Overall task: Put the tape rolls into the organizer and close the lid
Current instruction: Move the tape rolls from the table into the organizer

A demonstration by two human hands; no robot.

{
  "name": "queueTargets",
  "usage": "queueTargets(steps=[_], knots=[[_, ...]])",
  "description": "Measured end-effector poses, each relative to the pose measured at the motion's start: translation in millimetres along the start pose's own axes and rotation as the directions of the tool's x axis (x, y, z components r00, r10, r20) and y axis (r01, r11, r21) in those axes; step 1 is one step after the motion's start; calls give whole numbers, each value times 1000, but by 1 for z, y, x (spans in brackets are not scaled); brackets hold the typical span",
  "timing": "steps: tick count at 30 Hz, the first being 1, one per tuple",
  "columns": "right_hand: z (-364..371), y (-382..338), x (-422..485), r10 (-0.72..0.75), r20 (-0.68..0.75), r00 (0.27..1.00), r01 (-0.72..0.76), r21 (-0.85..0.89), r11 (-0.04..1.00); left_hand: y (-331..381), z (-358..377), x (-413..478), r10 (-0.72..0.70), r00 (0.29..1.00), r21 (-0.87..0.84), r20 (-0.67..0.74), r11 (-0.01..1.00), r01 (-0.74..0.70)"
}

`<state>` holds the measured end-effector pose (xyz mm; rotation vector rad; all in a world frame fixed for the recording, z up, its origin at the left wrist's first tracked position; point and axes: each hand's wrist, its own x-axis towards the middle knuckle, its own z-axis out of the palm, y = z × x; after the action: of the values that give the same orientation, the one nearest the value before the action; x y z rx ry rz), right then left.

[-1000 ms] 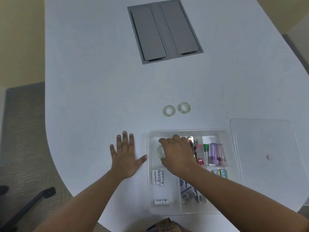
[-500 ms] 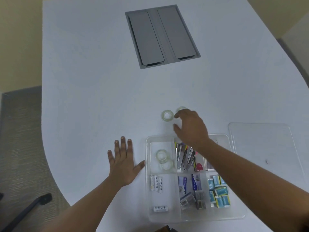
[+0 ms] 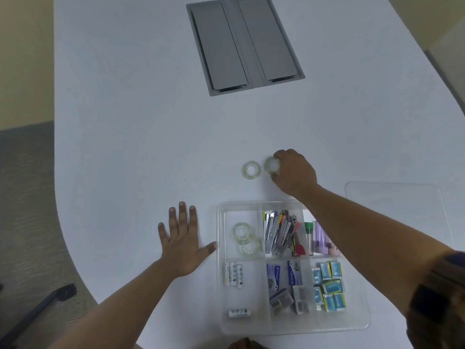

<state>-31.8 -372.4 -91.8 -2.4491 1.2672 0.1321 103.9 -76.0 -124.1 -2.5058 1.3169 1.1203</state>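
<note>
The small clear tape roll [image 3: 271, 166] just beyond the clear plastic organizer [image 3: 362, 321] is light, stiff and slick, so your right hand's [image 3: 294, 172] fingers [image 3: 276, 154], closing around its rim, should pinch firmly.

Two clear tape rolls [image 3: 245, 238] lie overlapping in the clear organizer's [image 3: 362, 321] upper-left compartment, low centre-right. Two more [image 3: 252, 170] sit mid-frame above it. The clear lid [image 3: 397, 197] lies flat at right.

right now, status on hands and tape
Right hand closing on tape roll. Left hand flat on table. One roll loose; two in organizer. Path clear.
</note>
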Motion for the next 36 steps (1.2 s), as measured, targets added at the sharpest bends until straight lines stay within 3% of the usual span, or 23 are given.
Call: queueTargets(steps=[5, 9, 12, 15, 22, 30, 36], knots=[[-6, -4, -8, 26, -70, 997, -27, -14, 1000, 1, -1, -1, -4, 1000, -9, 2, 1000, 4], [-19, -15, -29, 42, -181, 983, -7, 187, 982, 1, -2, -2, 1, 1000, -16, -4, 1000, -1], [-25, -32, -62, -96, -169, 981, 150, 348, 925, 1, -3, -2, -4, 1000, -13, -9, 1000, 4], [-25, -45, -101, -234, -59, 971, 236, 435, 869, 2, -4, -3, -3, 1000, -21, -14, 1000, 3], [-1, -61, -140, -253, 275, 927, 212, 169, 963, 3, -4, -2, -8, 1000, -14, -7, 1000, 8], [15, -70, -137, -290, 346, 892, 296, 38, 954, 2, -2, -2, -9, 1000, -14, -20, 1000, 9], [19, -70, -138, -339, 354, 872, 341, 57, 938, 2, -1, -1, -11, 1000, -11, -29, 1000, 11]])
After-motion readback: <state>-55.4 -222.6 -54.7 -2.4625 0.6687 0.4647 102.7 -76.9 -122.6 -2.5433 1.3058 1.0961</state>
